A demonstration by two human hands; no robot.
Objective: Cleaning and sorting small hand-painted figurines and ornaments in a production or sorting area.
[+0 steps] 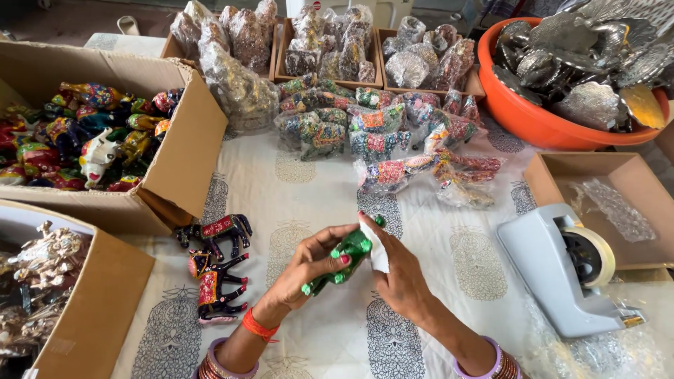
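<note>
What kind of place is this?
Likely a handicraft packing table: cardboard boxes full of painted animal figurines, plastic-wrapped figurines piled on the cloth, and a tape dispenser. Both hands hold a green figurine.

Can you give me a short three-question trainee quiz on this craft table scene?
1. True or false: the left hand holds a glossy green animal figurine.
2. What does the right hand press against that figurine?
3. Where do the two black painted horse figurines lie: A) in the round orange plastic tub, B) on the patterned white tablecloth, C) beside the grey tape dispenser?

Key:
1. True.
2. A small white cloth or paper piece.
3. B, left of the hands.
</note>
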